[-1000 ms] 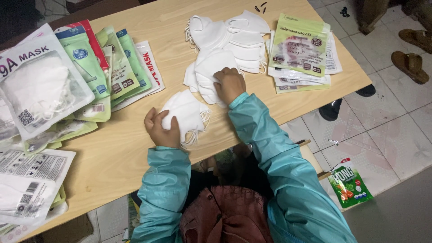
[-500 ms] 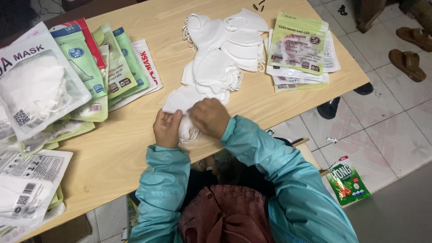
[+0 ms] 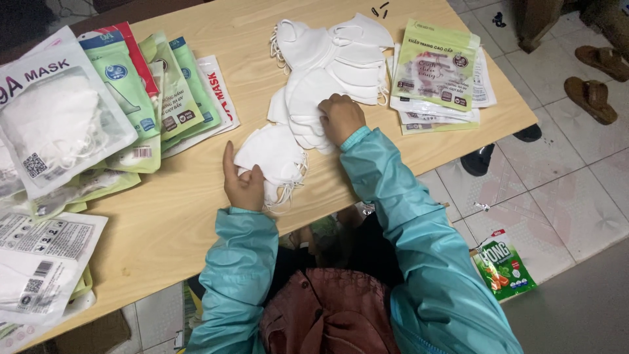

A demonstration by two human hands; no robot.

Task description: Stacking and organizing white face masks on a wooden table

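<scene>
Wooden bench (image 3: 196,216) carries packets and loose white masks. Left hand (image 3: 244,183) pins a folded mask (image 3: 272,157) flat; right hand (image 3: 341,118) curls onto the mask pile (image 3: 327,65), gripping one.

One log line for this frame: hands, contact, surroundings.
left hand: holds small stack of white folded face masks | right hand: on loose pile of white masks | light wooden table
</scene>
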